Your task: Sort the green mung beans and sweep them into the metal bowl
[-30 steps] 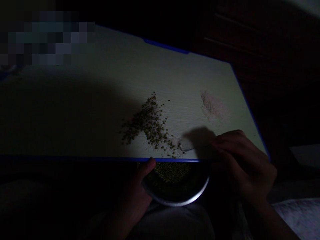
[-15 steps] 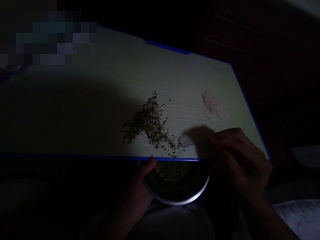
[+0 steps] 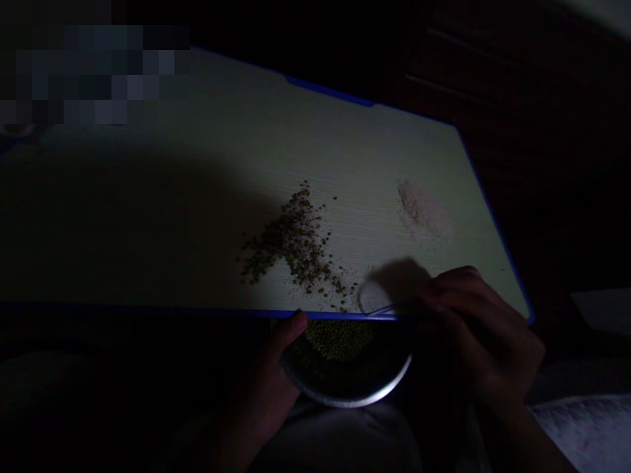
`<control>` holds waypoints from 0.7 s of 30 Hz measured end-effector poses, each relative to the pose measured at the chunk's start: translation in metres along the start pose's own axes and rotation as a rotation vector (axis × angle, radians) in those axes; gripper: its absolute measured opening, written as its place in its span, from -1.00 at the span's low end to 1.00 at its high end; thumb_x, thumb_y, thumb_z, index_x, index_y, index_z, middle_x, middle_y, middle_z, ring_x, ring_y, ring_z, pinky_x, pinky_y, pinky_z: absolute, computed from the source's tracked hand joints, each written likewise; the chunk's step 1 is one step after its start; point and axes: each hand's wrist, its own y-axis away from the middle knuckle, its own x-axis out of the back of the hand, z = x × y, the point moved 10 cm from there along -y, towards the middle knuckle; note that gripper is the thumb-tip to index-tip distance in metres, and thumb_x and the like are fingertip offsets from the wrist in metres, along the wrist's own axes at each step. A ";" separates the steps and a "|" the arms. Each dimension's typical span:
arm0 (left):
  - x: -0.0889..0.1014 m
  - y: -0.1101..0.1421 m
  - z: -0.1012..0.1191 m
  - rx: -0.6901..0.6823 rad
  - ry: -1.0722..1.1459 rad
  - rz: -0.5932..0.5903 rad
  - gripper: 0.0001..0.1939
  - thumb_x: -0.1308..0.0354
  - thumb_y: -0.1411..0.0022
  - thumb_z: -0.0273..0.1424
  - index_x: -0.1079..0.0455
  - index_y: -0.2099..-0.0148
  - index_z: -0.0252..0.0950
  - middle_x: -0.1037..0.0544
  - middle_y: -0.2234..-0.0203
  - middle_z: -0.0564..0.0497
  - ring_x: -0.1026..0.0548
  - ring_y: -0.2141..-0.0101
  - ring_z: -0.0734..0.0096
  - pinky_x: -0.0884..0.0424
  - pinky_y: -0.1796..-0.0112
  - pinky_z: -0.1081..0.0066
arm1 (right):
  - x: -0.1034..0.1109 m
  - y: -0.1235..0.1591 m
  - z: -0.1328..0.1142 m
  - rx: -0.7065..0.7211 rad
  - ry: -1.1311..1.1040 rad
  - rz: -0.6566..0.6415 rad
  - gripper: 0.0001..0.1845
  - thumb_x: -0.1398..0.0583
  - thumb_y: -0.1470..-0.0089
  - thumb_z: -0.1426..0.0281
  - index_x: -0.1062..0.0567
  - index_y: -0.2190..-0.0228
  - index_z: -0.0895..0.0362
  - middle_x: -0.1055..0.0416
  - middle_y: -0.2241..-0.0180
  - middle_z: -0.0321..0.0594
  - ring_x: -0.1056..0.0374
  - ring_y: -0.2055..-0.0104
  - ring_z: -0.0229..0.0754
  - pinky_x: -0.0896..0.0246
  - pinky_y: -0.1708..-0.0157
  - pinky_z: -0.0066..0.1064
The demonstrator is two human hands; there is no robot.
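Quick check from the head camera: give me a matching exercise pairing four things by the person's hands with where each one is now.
Things:
1. spoon
2. pink powder
3. green beans
4. metal bowl

Places:
A. below the near edge of the board, gripped by the left hand
B. in the right hand
C. in a loose trail mid-board
D. in a soft patch toward the board's right side

Pairs: 1-B, 2-D, 3-C, 4-A

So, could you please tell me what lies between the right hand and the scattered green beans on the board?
In the head view, a pale spoon lies there, its thin handle held in the right hand, its bowl just short of the scattered green beans.
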 end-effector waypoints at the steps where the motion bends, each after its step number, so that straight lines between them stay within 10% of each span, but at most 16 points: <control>1: 0.001 0.000 -0.001 0.014 0.012 0.014 -0.53 -0.40 -0.17 -0.31 -0.59 -0.15 -0.14 -0.77 0.04 -0.11 -0.53 -0.22 -0.16 -0.47 -0.20 0.02 | 0.000 0.002 0.000 -0.017 -0.002 0.017 -0.61 -0.24 -0.19 0.69 -0.65 0.09 0.02 -0.59 0.21 -0.23 -0.48 0.16 -0.08 -0.32 0.26 -0.17; 12: 0.008 0.000 -0.004 0.009 0.072 0.078 -0.50 -0.41 -0.18 -0.38 -0.58 -0.18 -0.17 -0.77 0.07 -0.11 -0.64 -0.10 -0.05 -0.51 -0.17 0.10 | -0.013 0.009 -0.015 0.044 0.110 0.064 -0.50 -0.24 -0.18 0.71 -0.62 -0.02 -0.01 -0.61 0.17 -0.25 -0.51 0.18 -0.10 -0.36 0.24 -0.19; 21: 0.012 -0.001 -0.004 0.004 0.090 0.102 -0.39 -0.41 -0.20 -0.40 -0.49 -0.29 -0.14 -0.78 0.08 -0.07 -0.61 -0.14 -0.03 -0.50 -0.18 0.09 | 0.025 0.006 0.009 -0.066 0.386 0.246 -0.77 -0.31 -0.24 0.52 -0.66 0.12 0.00 -0.63 0.22 -0.27 -0.52 0.20 -0.10 -0.35 0.24 -0.24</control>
